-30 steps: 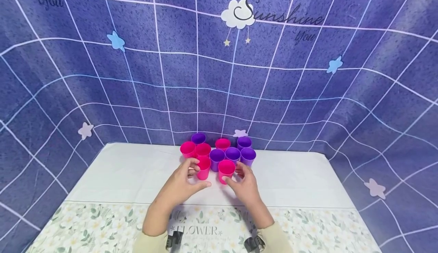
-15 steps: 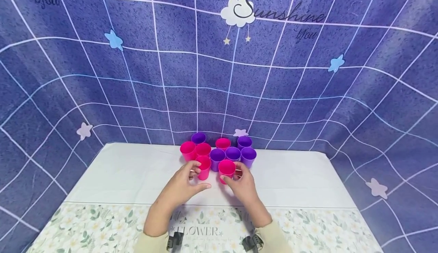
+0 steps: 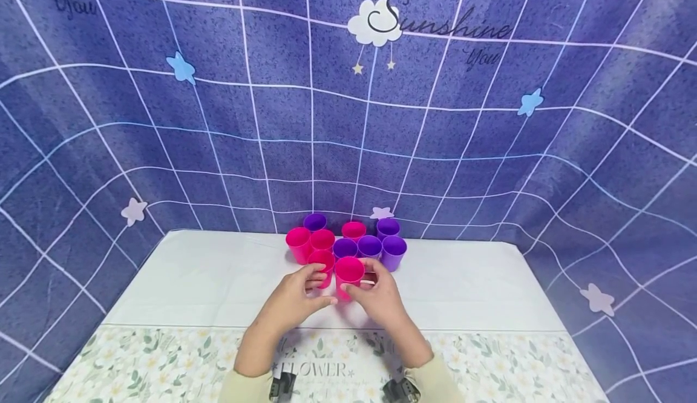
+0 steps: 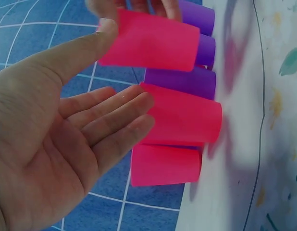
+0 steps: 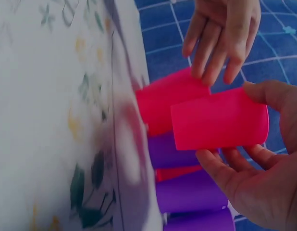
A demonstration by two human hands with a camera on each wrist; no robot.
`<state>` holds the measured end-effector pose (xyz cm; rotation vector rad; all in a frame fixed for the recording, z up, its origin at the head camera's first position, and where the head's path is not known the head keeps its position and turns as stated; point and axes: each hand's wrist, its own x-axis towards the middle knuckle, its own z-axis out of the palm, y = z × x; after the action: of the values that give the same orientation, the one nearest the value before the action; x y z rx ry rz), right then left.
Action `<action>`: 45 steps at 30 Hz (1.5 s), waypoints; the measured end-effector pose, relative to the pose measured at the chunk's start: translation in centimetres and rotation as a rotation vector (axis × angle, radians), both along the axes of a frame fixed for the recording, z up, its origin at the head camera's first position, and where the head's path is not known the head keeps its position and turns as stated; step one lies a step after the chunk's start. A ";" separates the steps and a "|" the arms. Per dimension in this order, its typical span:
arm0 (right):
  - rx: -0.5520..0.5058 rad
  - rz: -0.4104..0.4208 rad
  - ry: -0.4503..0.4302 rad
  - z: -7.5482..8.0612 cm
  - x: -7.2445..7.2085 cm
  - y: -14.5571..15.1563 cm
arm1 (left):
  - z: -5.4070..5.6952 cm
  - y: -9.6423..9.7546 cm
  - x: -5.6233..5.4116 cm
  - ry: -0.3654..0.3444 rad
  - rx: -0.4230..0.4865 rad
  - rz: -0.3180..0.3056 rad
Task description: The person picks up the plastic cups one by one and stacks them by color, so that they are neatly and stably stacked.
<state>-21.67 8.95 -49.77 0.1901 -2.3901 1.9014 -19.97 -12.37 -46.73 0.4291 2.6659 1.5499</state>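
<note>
My right hand [image 3: 381, 297] grips a pink cup [image 3: 348, 270] between thumb and fingers. In the right wrist view that cup [image 5: 220, 120] hangs above the tabletop, in front of the other cups. My left hand [image 3: 294, 300] lies beside another pink cup [image 3: 321, 262], its fingertips at the cup's side. Seen from the left wrist, the left fingers [image 4: 115, 113] are nearly straight against or just in front of that standing cup [image 4: 187, 115]. The left thumb reaches toward the held cup's rim; whether it touches cannot be told.
Behind the hands stand several cups, mouths up: purple cups [image 3: 393, 252] on the right and middle, pink cups [image 3: 297, 244] on the left, and a purple cup [image 3: 314, 221] behind those. A white table [image 3: 218, 276] with a floral front strip meets a blue gridded curtain [image 3: 283, 118].
The right hand has drawn its pink cup a little left and toward me, away from the purple cups. The left hand has barely moved.
</note>
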 end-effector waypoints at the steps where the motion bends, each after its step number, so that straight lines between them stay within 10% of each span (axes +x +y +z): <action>1: -0.005 0.015 -0.002 0.1 0.2 -0.2 | 0.0 0.0 0.0 -0.001 0.000 -0.001; 27: -0.079 0.202 -0.010 0.7 2.2 -2.7 | -0.1 -2.4 -0.2 -0.004 -0.052 0.009; 45: -0.076 0.003 -0.028 -0.5 1.2 -2.8 | 0.0 -4.1 0.2 -0.082 -0.149 0.017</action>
<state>-20.42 6.19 -50.23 0.1626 -2.3312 2.0049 -19.77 -16.50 -46.78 0.3297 2.7039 1.3292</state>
